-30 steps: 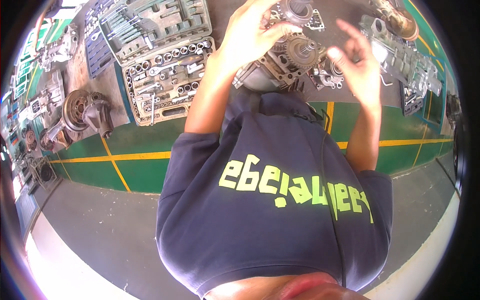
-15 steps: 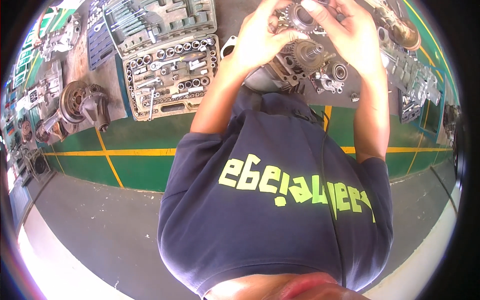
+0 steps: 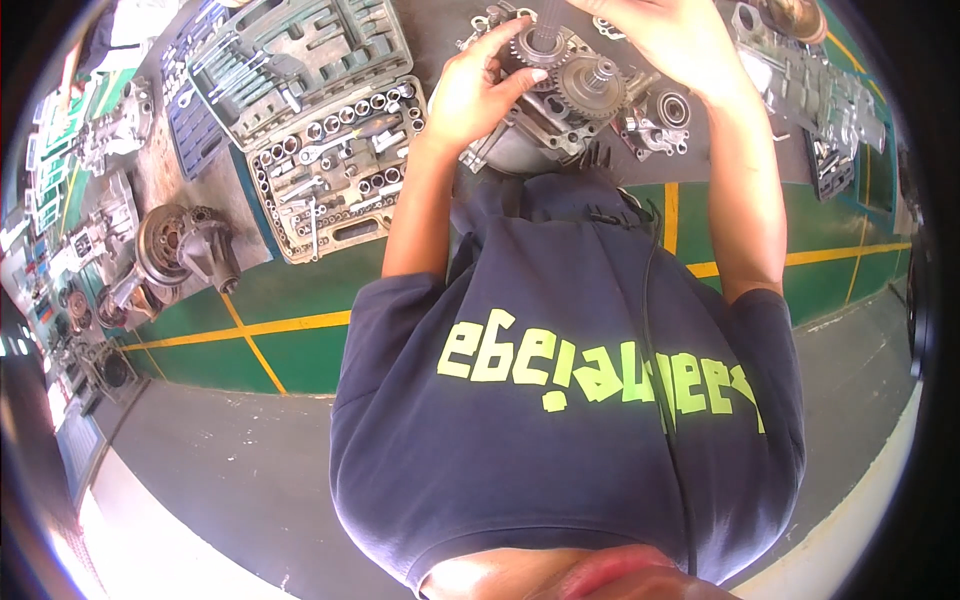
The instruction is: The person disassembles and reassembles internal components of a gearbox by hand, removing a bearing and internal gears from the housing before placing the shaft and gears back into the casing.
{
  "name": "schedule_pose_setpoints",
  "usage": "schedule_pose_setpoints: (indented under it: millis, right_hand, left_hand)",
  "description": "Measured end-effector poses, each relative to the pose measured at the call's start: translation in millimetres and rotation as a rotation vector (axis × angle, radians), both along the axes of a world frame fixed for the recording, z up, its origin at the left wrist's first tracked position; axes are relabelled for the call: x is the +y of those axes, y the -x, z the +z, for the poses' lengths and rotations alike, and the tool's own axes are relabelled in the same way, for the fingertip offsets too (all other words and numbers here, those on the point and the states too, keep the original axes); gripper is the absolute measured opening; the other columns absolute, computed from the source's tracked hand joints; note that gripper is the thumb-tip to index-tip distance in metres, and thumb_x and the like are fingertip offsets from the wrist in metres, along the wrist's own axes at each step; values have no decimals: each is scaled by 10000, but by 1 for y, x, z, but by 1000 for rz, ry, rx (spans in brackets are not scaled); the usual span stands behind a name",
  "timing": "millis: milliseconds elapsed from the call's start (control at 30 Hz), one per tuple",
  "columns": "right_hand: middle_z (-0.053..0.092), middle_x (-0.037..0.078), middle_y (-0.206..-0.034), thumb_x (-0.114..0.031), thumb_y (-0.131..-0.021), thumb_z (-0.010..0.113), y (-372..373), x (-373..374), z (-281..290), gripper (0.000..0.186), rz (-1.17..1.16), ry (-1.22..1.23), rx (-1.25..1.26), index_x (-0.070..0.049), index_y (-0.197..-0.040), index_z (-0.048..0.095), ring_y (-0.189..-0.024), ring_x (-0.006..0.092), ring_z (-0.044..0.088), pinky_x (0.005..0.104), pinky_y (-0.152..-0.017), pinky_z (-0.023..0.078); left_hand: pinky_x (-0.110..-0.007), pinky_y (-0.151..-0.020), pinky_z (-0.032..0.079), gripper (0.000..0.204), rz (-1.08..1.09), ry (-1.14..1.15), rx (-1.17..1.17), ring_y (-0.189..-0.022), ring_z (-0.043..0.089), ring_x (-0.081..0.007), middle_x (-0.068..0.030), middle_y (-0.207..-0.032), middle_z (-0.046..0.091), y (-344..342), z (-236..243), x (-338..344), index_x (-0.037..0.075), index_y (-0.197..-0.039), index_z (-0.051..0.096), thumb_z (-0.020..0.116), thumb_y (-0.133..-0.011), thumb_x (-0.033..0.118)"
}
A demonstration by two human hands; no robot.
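Note:
My left hand (image 3: 478,98) is curled round the side of a toothed gear (image 3: 541,47), thumb and forefinger on its rim. A splined shaft (image 3: 548,22), blurred, stands upright at the gear's centre. My right hand (image 3: 672,38) reaches in from the right; its fingers close at the shaft's upper end, partly cut off by the picture's edge. Beside the held gear, a larger gear (image 3: 592,84) with a stub shaft sits on an open metal gear housing (image 3: 528,140). A bearing in a metal cover (image 3: 668,108) lies just right of the housing.
An open socket set case (image 3: 345,232) lies left of the housing, with a blue tool tray (image 3: 195,128) beyond. A rusty round drum part (image 3: 165,245) stands at the far left of the bench. Metal castings (image 3: 820,95) and a dark tool case (image 3: 832,165) are at the right.
The gear, held in both hands before, has come down left of the larger gear. My right hand has left its rim, and the splined shaft now shows at its centre.

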State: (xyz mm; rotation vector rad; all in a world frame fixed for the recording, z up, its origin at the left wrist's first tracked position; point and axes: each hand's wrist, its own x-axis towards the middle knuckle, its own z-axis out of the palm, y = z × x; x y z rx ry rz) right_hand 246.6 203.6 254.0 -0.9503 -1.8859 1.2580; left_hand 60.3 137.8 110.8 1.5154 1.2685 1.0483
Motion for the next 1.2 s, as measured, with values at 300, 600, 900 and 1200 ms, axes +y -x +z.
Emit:
schedule_pose_setpoints:
  millis: [300,600,900,1200]
  right_hand:
    - [465,-32,-687,-153,-930,695,-6,6,4,275,39,-15,-145,-5,-1160,671,-642,58,428,252,-577,372]
    - [715,122,-975,-163,-923,689,-14,11,2,307,86,-48,-63,24,-1165,654,-868,139,639,303,-799,515]
    - [714,188,-1007,-210,-888,712,-19,11,-2,344,59,-252,-123,6,-1153,664,-927,268,699,360,-828,530]
    - [655,70,-770,-85,-805,757,-15,18,20,252,150,-136,-206,8,-1027,683,-729,129,612,297,-696,505]
  left_hand:
    - [-209,-515,404,583,54,-92,10,-563,386,-18,-50,-926,710,1,-26,2,66,-1341,600,839,-818,161]
    - [-328,-1003,496,534,-107,50,-267,-1172,620,-211,-160,-1260,657,-7,-15,10,-69,-1381,486,715,-911,41]
    - [-334,-1086,420,524,-102,60,-191,-1257,542,-195,-119,-1347,599,-4,-18,3,-62,-1379,484,711,-915,31]
    - [-337,-1038,463,564,-41,-36,-79,-1233,579,-216,-184,-1329,616,-7,-14,-2,-20,-1406,492,734,-909,92]
